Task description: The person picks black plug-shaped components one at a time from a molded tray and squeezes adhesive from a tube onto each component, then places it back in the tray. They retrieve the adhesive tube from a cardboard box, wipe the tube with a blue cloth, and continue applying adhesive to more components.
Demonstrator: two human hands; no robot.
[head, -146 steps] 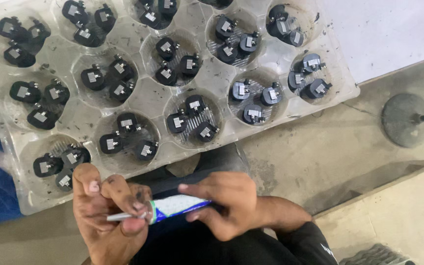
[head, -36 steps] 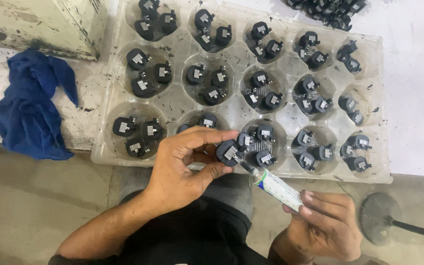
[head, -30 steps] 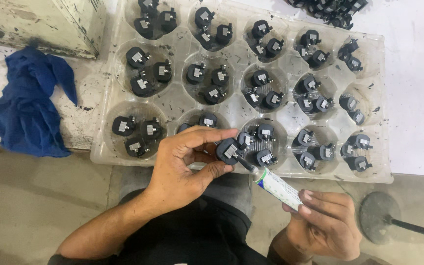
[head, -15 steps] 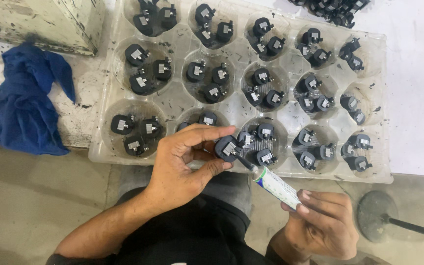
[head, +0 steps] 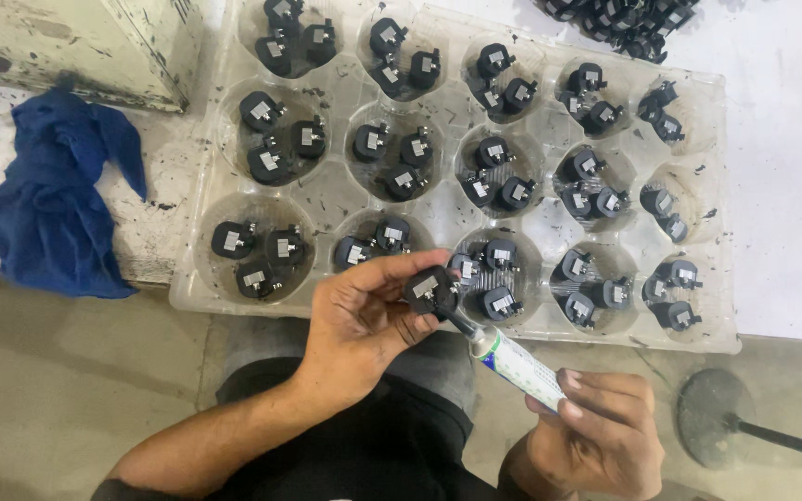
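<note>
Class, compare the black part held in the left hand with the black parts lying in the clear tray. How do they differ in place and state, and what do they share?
The held black part is gripped by the left hand over the clear tray edge; the tray parts lie loose in round pockets, in small groups. The tube in the right hand has its nozzle at the held part; no tube reaches the tray parts. Both look alike: small, black, with a pale patch.

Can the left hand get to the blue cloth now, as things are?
Probably not freely: the left hand holds a small black part, though nothing blocks the blue cloth lying apart from the tray.
</note>
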